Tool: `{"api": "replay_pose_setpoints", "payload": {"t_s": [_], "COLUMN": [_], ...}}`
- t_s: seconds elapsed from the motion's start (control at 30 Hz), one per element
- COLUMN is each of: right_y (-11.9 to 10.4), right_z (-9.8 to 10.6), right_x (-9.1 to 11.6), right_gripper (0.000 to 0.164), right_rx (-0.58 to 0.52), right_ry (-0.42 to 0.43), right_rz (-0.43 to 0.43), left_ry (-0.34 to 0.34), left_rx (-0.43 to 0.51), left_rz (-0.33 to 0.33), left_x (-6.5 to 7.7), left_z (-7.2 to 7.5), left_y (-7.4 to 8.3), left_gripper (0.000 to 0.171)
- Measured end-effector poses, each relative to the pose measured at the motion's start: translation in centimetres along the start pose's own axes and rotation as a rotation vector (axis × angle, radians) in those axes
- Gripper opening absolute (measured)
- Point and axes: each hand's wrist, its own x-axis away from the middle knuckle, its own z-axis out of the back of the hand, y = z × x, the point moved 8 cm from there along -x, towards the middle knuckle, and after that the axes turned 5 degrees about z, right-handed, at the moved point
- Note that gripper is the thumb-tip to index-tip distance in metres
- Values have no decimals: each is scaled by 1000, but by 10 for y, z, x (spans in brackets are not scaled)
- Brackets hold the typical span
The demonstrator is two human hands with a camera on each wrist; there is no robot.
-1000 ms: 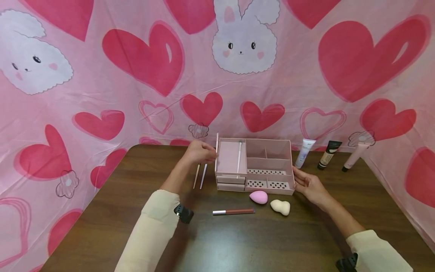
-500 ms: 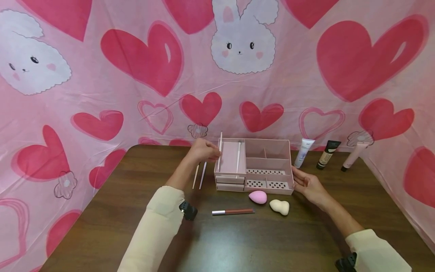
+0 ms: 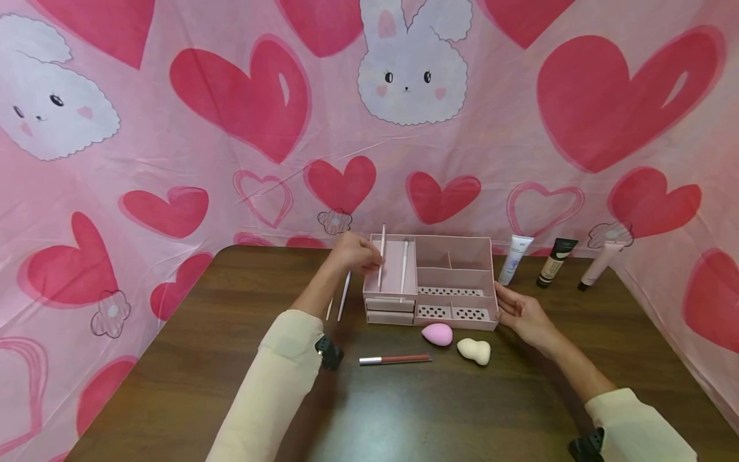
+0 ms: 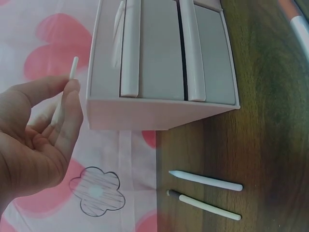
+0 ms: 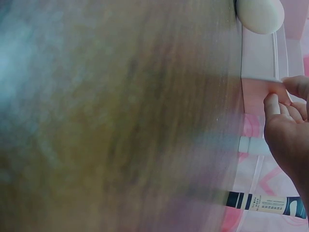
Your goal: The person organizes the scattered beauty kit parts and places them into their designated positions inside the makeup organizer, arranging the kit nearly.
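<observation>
My left hand pinches a slim, pale makeup brush between thumb and fingers. The brush stands nearly upright over the left compartment of a pink organizer; in the left wrist view only its thin end shows above the fingertips. Another white brush leans inside that same compartment. On the organizer's right side wall rest the fingers of my right hand. Two more slim brushes lie left of the organizer, a white one and a cream one with a dark tip.
In front of the organizer lie a pink sponge, a cream sponge and a lip gloss tube. A white tube, a black-and-beige tube and a pink tube stand to its right. A heart-patterned cloth hangs behind.
My left hand has moved right, carrying the brush from the organizer's left wall to over the left compartment. The right hand has stayed against the organizer's side.
</observation>
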Motion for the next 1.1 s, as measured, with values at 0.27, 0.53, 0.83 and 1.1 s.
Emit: {"api": "replay_pose_setpoints", "payload": {"t_s": [0.27, 0.53, 0.83, 1.1], "right_y": [-1, 1, 3, 2], "right_z": [0, 1, 2, 1], "right_x": [-1, 0, 0, 0], "right_gripper": [68, 68, 68, 68], "right_rx": [-9, 6, 28, -3], "right_ry": [1, 4, 6, 11], "right_rz": [11, -14, -22, 16], "left_ry": [-1, -34, -49, -64], "left_rx": [-31, -84, -147, -191], "left_rz": [-2, -44, -74, -70], "left_x": [-3, -4, -3, -4], "left_z": [-9, -21, -30, -34], "left_y": [1, 5, 11, 12], "left_gripper": [17, 18, 16, 15]}}
